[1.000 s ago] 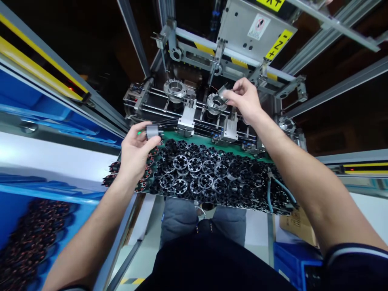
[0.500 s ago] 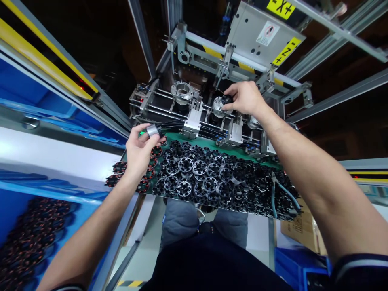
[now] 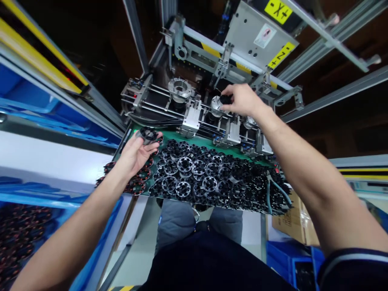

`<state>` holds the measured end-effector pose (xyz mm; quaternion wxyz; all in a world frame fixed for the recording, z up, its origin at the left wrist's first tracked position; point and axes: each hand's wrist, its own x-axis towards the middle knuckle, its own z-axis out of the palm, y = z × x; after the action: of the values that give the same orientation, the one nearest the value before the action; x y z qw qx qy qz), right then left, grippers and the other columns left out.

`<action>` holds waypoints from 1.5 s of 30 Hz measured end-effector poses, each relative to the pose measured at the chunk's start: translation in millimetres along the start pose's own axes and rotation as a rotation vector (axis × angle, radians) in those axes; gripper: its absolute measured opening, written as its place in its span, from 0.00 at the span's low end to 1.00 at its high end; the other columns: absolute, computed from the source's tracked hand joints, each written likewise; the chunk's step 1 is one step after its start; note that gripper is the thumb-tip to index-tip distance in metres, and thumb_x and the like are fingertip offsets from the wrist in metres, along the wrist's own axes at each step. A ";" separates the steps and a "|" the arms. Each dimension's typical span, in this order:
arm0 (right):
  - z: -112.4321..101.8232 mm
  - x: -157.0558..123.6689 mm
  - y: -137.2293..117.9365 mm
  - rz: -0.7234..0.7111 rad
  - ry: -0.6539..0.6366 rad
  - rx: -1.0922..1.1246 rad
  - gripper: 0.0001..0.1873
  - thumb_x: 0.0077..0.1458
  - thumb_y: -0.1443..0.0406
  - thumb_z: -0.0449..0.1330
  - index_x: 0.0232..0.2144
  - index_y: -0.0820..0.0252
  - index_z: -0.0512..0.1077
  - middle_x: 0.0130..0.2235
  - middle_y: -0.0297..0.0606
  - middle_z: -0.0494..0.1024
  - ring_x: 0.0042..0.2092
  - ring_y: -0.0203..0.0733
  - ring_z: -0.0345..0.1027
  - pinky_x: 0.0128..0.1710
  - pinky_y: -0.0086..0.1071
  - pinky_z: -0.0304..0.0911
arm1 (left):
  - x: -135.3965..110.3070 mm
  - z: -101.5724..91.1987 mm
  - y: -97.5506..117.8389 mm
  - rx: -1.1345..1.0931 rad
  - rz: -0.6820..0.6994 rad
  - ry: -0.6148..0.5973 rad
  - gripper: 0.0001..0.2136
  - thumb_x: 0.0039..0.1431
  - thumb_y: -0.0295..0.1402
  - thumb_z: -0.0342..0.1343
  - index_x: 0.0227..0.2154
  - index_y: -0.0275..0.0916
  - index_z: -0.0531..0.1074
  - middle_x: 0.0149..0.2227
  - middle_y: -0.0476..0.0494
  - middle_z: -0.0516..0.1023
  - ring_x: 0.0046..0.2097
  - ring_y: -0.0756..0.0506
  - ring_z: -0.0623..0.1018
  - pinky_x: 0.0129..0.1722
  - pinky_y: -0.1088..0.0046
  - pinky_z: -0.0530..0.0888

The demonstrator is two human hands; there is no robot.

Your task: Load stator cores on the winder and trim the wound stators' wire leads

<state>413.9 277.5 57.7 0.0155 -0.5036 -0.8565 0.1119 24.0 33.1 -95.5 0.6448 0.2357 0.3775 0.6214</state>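
Note:
On the left, my left hand [image 3: 131, 155] holds an unwound motor stator [image 3: 147, 136], a steel ring with black plastic ends, above the table's left part. The fingers curl under it and its open, black-toothed side faces up. My right hand [image 3: 243, 99] pinches a black part [image 3: 225, 100], probably another stator, between thumb and fingers at the middle round metal fixture [image 3: 216, 106]. The fingers partly hide this part, so I cannot tell whether it sits in the fixture. Many similar black-toothed stators [image 3: 184, 165] lie massed on the green-topped table [image 3: 174, 137].
Another ring fixture [image 3: 180, 89] stands left on the machine rails. Copper-wound stators [image 3: 136, 186] are stacked at the table's left end. Blue-handled cutters [image 3: 269, 196] lie on the stators at right. A yellow guard [image 3: 42, 48] rises left; a cardboard box [image 3: 291, 222] sits lower right.
My left hand has turned the stator from its smooth side to its open face and moved slightly left and down. My right hand stays at the middle fixture; the view has shifted a little.

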 end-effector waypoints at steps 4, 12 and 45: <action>30.1 -40.7 -16.0 0.031 -0.004 -0.213 0.74 0.50 0.41 0.79 0.89 0.59 0.56 0.87 0.60 0.58 0.82 0.92 0.54 0.76 0.89 0.58 | -2.1 3.0 -6.5 -0.032 -0.089 -0.066 0.37 0.56 0.64 0.83 0.54 0.38 0.86 0.55 0.32 0.94 0.40 0.44 0.94 0.42 0.77 0.91; 50.2 -72.0 -163.3 -0.286 0.060 0.405 0.38 0.71 0.42 0.69 0.75 0.49 0.78 0.65 0.49 0.86 0.62 0.64 0.84 0.66 0.63 0.80 | -3.2 2.4 -15.3 -0.107 -0.180 -0.195 0.37 0.55 0.60 0.85 0.58 0.45 0.79 0.56 0.36 0.93 0.48 0.40 0.95 0.50 0.69 0.92; -7.8 153.7 -124.1 -0.072 -0.071 -0.103 0.33 0.48 0.53 0.88 0.55 0.54 0.91 0.52 0.45 0.92 0.55 0.65 0.88 0.65 0.61 0.83 | -26.1 6.1 -3.7 1.050 0.682 -0.313 0.29 0.82 0.63 0.50 0.52 0.45 0.86 0.31 0.50 0.88 0.32 0.44 0.87 0.37 0.66 0.75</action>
<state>232.7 353.9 77.7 -0.0370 -0.4683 -0.8787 0.0849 32.6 8.1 -89.6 0.2576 0.7143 0.4368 0.4823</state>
